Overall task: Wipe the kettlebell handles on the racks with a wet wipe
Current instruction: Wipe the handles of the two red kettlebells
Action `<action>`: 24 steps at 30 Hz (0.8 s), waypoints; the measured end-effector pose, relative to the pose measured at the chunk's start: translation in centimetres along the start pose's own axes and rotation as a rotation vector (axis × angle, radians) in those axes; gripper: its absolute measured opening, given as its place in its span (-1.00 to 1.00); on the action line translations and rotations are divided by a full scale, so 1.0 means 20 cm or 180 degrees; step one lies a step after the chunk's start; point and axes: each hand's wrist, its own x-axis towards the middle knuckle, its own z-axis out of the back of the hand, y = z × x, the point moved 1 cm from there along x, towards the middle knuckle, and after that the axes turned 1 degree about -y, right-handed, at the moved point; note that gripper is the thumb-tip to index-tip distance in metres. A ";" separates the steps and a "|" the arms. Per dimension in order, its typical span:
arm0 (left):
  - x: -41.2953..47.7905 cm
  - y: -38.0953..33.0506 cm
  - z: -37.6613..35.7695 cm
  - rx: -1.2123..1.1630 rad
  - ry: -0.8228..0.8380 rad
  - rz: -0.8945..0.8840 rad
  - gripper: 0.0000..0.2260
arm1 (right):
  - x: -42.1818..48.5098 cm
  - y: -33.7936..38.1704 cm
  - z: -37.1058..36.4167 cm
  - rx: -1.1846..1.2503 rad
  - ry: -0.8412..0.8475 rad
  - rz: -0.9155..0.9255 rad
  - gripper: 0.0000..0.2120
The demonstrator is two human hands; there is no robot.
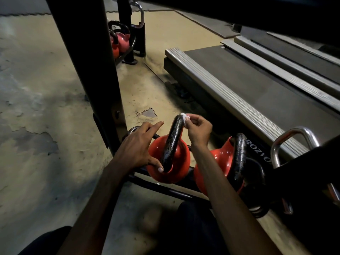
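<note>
A red kettlebell (179,159) with a black handle (173,142) sits on a low black rack (165,188). My right hand (198,131) pinches a small white wet wipe (184,117) against the top of that handle. My left hand (139,148) rests on the left side of the kettlebell, its thumb at the handle's base and its fingers spread. A second red kettlebell (219,162) with a black handle (239,157) stands just to the right on the same rack.
A treadmill deck (239,85) runs along the right. A dark upright post (95,70) stands left of the rack. Another rack with red kettlebells (121,41) stands farther back. Chrome rack handles (294,137) rise at the right. The floor is worn, with peeling patches.
</note>
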 end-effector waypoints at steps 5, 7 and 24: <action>0.00 0.02 0.00 0.0025 -0.0024 0.0004 0.32 | 0.02 0.18 0.02 -0.1335 0.0718 0.0860 -0.93; 0.00 0.02 -0.01 0.0050 -0.0037 0.0012 0.32 | -0.15 0.23 0.04 -0.2091 0.1389 0.1652 -0.92; 0.06 0.06 -0.03 -0.0295 0.0655 -0.0294 0.11 | -0.54 0.23 0.07 -0.2571 0.1316 0.1920 -0.92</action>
